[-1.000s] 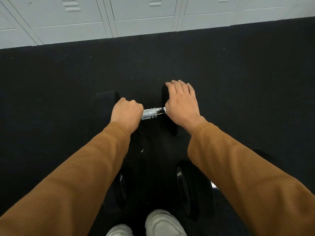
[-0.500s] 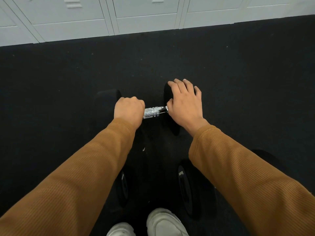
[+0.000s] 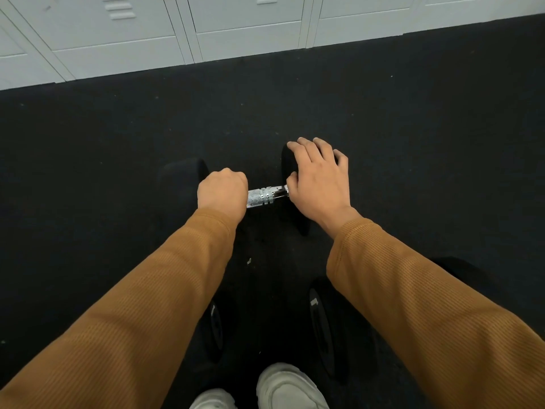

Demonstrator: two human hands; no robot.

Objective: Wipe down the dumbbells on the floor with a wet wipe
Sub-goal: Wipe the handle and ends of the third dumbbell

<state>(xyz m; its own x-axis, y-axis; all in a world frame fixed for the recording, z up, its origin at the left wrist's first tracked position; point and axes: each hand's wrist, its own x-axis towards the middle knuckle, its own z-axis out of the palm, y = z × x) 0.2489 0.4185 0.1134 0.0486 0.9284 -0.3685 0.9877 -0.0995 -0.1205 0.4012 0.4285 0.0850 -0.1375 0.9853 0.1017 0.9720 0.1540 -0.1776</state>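
Single cam on my feed: wide-angle head-mount, aimed forward and steeply down at the floor [image 3: 413, 143], close over the dumbbell [image 3: 265, 196], lockers [image 3: 236, 25] along the top edge.

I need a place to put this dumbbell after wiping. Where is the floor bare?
Bare floor runs between the lockers and the held dumbbell, also left of the left sleeve. It is crowded near the shoes, where more dumbbells lie.

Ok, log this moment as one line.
left hand: grips dumbbell handle | right hand: rests on dumbbell head | wipe: not visible
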